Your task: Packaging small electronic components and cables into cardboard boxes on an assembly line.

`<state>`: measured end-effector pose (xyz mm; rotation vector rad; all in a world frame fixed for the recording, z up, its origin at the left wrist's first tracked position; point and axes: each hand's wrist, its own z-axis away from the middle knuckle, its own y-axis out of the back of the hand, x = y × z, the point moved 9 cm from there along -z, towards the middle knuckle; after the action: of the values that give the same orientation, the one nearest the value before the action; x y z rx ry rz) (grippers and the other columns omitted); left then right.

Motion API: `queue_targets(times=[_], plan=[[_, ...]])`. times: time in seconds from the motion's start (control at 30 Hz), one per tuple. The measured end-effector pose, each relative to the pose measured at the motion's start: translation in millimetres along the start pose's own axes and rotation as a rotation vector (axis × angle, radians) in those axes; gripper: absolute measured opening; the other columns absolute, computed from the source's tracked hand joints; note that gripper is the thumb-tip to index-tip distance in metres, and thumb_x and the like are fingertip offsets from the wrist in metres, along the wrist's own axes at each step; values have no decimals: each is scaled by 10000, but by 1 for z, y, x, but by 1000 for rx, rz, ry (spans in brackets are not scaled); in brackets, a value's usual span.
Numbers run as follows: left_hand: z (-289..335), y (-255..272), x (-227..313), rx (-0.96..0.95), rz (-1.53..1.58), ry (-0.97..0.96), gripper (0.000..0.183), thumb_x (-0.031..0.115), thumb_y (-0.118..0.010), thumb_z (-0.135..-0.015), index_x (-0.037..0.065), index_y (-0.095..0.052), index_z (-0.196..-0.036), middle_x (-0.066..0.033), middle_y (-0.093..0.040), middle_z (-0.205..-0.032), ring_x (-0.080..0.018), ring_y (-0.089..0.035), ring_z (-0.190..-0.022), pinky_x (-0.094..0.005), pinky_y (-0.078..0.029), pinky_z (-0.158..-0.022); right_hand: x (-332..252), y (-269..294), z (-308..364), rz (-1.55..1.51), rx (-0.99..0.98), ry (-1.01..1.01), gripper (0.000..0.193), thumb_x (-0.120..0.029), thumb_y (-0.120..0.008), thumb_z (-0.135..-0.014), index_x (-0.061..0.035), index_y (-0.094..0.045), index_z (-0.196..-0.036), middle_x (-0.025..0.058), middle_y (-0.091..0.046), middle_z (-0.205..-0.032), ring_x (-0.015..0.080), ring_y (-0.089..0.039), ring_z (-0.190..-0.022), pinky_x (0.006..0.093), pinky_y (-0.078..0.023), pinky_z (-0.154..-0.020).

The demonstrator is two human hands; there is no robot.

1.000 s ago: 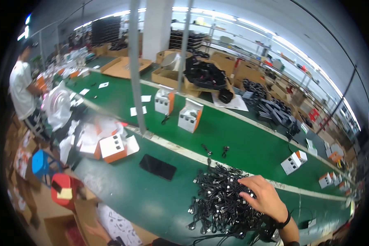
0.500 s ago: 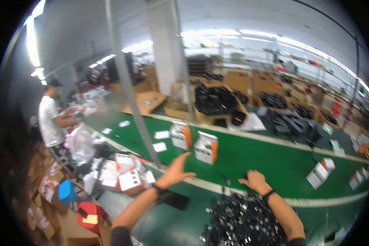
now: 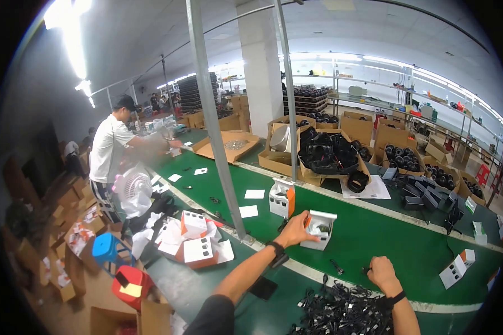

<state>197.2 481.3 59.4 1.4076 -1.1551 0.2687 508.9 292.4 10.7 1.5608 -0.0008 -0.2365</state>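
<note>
Left hand (image 3: 297, 230) fingers (image 3: 309, 219) touch the open white box (image 3: 319, 229) (its near edge).

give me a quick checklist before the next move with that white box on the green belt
1. Left hand on the open white box: ok, fingers touch its near edge.
2. Box upright, top open: ok.
3. Right hand has a small dark part: cannot tell, too small.
4. Pile of black cables beside the right hand: ok.
5. Green belt bare around the box: ok.
6. Metal post left of the arm, apart: ok.
</note>
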Motion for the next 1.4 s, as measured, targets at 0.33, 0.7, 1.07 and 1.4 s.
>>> queue_targets(times=[0.33, 0.7, 1.07, 1.4], plan=[[206, 29, 46, 125, 140, 87, 868, 225, -1064, -667, -8, -606, -1367, -118, -731, -1280, -207, -694, -1200, -386, -564, -1044, -208, 151, 134, -609, 446, 863, 174, -17, -879, -810, -51, -795, -959, 81, -793, -944, 255, -760, -870, 350, -616, -744], [207, -17, 8, 186, 644, 146, 522, -10, -791, -938, 21, -546, -1397, -94, -708, -1284, -149, -680, -1170, -319, -582, -957, -263, 67, 103, -20, 548, 780, 158, -72, -726, -774, -51, -682, -924, 65, -704, -986, 288, -647, -1092, 383, -614, -743], [227, -15, 11, 422, 690, -84, 316, 30, -792, -975, 8, -636, -1249, -105, -718, -1203, -174, -706, -1121, -352, -592, -986, -256, 57, 104, -221, 532, 594, 100, -60, -716, -836, -19, -788, -892, 138, -766, -926, 398, -586, -1297, 683, -324, -1210], [235, 23, 45, 378, 179, -260, 330, 135, -811, -973, 18, -695, -1259, -155, -718, -1212, -313, -735, -1134, -397, -572, -990, -258, 53, 130, -104, 312, 675, 547, -188, -800, -917, 44, -658, -1393, 342, -407, -1477, 544, -368, -1427, 637, -363, -1197]])
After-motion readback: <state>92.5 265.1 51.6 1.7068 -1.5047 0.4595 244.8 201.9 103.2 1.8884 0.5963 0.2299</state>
